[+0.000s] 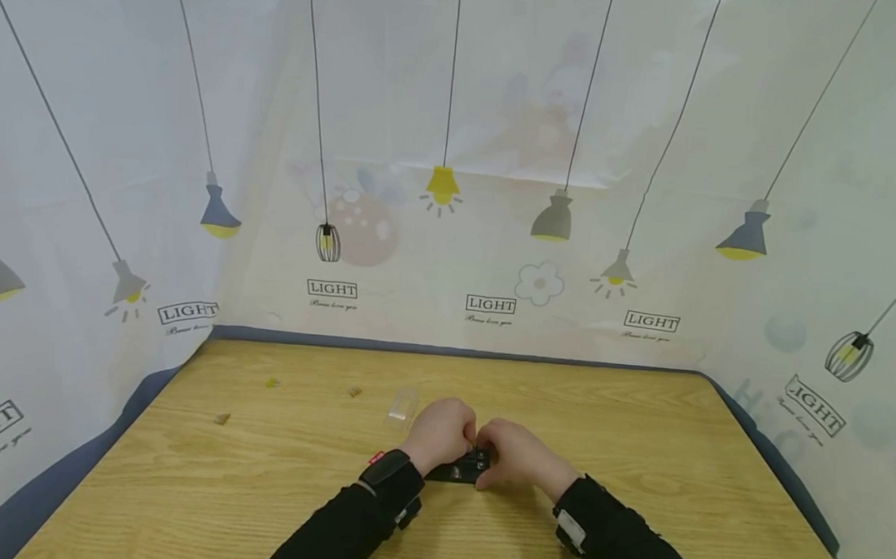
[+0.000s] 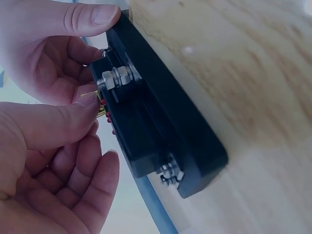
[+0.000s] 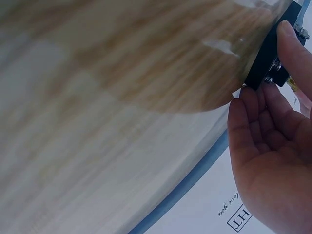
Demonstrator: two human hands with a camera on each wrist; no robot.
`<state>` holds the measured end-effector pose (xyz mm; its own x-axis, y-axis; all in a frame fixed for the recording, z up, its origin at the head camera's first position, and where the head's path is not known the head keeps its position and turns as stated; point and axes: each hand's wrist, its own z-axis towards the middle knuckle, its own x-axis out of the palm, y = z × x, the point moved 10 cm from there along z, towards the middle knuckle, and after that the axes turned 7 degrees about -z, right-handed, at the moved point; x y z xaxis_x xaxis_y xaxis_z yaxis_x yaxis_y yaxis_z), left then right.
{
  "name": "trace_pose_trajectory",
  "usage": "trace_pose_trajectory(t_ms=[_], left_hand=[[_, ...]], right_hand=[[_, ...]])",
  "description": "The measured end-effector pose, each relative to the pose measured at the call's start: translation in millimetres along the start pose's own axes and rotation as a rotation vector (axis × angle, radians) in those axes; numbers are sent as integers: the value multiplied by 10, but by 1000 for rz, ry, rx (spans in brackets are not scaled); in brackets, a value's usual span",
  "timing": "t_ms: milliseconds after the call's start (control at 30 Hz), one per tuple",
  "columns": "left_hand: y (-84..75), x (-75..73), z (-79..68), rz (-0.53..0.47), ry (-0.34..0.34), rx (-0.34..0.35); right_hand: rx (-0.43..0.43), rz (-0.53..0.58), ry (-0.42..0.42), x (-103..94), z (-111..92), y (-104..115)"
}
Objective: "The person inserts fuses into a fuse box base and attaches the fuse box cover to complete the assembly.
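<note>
plainly black block (image 2: 170, 102), silvery nuts (image 2: 108, 80), right hand (image 1: 519, 454) around it, left hand (image 1: 440, 433) tight on gold piece (image 3: 292, 84)

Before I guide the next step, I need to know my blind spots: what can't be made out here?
- Head: part of the block, covered by the left hand and right hand.
- Left wrist: the yellow piece's full shape, partly hidden by the left hand.
- Right wrist: the block's bolted side, partly hidden by the right hand.
- Head: what the scraps are; too small.
</note>
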<state>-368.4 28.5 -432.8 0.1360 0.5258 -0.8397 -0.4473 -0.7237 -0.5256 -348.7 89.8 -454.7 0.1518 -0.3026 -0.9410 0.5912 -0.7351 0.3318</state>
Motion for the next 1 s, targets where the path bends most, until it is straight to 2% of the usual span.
trace_pose_trajectory(t_ms=[567,1000], left_hand=[[-34,7,34,89,5,14],[-71,-5,47,115,9,18]], right_hand=[[2,13,-1,-13,-4,5],[4,8,1,9,10,-19]])
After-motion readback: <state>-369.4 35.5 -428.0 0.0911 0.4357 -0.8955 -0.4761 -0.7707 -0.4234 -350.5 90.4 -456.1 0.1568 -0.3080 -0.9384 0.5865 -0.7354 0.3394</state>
